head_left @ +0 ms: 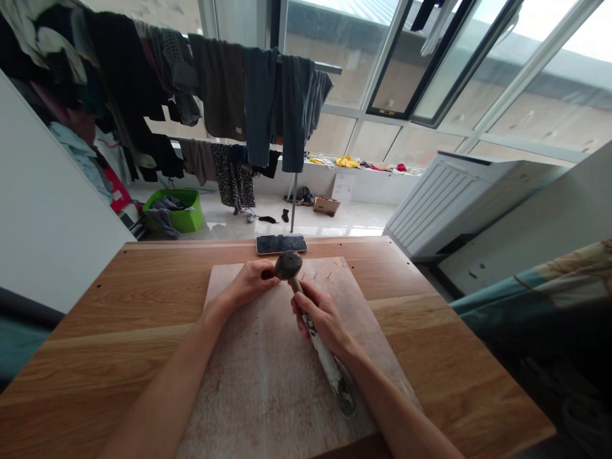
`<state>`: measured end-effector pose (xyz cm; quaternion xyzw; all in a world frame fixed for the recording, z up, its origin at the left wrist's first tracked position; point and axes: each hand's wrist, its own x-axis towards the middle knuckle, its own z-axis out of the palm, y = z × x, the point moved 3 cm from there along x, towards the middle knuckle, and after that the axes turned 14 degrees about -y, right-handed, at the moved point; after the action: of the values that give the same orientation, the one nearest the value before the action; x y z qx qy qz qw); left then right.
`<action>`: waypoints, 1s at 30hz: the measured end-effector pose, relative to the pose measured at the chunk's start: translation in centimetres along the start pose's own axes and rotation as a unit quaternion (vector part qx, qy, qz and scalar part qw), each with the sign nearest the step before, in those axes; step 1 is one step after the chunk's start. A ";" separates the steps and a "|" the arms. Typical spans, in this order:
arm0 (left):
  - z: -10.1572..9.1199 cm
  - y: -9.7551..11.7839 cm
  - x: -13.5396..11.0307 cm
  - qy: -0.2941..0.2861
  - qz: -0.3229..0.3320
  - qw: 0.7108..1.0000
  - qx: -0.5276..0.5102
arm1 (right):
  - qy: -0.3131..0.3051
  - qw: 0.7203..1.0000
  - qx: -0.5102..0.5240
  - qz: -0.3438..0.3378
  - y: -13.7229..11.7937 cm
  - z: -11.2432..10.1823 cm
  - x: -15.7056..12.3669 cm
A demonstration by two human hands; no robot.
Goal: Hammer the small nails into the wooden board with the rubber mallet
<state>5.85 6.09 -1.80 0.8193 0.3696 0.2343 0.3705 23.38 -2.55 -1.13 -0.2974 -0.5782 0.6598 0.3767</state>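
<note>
My right hand (pixel 321 312) is wrapped around the upper handle of a hammer (pixel 288 265). Its dark round head points away from me, and the worn, white-stained handle slants back toward my right forearm. Just left of the hammer head, my left hand (pixel 253 280) is closed in a pinch low over the wooden board (pixel 268 370). What its fingertips hold is hidden or too small to make out. Several thin nails (pixel 329 276) stand up from the board's far part, right of the hammer head. The board lies flat under both hands.
The board rests on a wooden table (pixel 138 319). A phone (pixel 282 244) lies by the table's far edge, just beyond the board. Past the table are a drying rack with clothes (pixel 220 83), a green basket (pixel 186 220) and a white ribbed cabinet (pixel 440 197).
</note>
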 end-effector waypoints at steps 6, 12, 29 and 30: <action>0.0 0.1 0.1 0.001 0.009 1.000 0.005 | -0.002 1.000 -0.013 0.000 -0.1 0.1 0.1; 0.2 0.1 0.1 0.021 0.002 1.000 0.016 | 0.026 1.000 0.015 -0.009 -0.4 -0.2 -0.2; 3.9 7.7 -0.3 -0.217 -0.024 0.954 0.208 | 0.110 0.993 0.010 -0.044 -2.0 -1.4 -0.9; 3.4 7.7 -0.4 -0.215 -0.036 0.954 0.205 | 0.109 0.993 0.013 -0.045 -1.9 -1.4 -0.9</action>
<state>11.20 0.86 2.00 0.8946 0.3509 -0.0417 0.2735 25.29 -2.49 0.47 -0.3361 -0.5376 0.6137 0.4704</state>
